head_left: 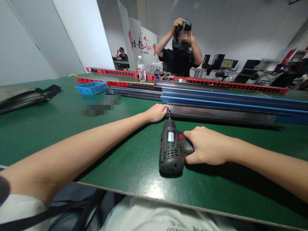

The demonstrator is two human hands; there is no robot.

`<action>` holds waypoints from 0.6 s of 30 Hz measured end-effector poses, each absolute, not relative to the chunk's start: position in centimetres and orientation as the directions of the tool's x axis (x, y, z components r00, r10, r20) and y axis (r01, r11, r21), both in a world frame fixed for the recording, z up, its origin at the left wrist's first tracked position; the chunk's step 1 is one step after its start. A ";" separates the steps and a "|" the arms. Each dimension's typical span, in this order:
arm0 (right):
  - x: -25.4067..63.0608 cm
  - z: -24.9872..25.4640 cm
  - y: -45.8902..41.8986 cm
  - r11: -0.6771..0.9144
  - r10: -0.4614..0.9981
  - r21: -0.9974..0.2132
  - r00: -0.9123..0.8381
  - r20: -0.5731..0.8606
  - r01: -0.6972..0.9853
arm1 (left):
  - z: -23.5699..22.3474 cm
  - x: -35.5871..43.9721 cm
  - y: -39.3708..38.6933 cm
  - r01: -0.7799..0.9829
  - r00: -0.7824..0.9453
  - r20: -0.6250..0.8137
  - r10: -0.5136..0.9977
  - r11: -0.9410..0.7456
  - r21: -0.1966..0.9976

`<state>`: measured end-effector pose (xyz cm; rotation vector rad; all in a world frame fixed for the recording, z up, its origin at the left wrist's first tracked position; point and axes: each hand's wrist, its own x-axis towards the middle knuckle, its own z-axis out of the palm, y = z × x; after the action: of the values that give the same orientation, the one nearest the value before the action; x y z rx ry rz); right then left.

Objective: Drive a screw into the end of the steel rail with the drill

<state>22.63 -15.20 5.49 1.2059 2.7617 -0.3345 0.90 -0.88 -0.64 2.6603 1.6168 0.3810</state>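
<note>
A black cordless drill [170, 150] lies on its side above the green table, its grip held in my right hand [209, 146]. Its bit points away from me and meets the near face of a dark metal profile [221, 115], close to the left end. My left hand [157, 113] is closed around that left end, beside the bit; the fingertips are partly hidden behind the profile. Directly behind stand blue profiles [192, 96], with more dark profiles [137, 92] to their left.
A blue plastic bin [90, 88] sits left of the profiles, near a blurred object [102, 106]. Red slotted strips [115, 72] and a water bottle [141, 69] are farther back. A bag [21, 98] lies at far left. Across the table stands a person [179, 57] with raised arms.
</note>
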 end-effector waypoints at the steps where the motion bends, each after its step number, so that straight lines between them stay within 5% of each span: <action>1: 22.6 5.5 -15.2 0.660 0.711 -0.152 -0.677 -0.190 0.736 | -0.7 0.9 -0.8 0.872 0.442 0.211 0.872 -0.473 0.128; 18: 22.7 5.5 -15.2 0.660 0.704 -0.177 -0.684 -0.191 0.730 | -0.5 0.9 -1.0 0.868 0.442 0.198 0.875 -0.473 0.151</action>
<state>22.72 -15.20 5.50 1.1981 2.7655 -0.3660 0.93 -1.00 -0.53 2.6447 1.5983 0.3880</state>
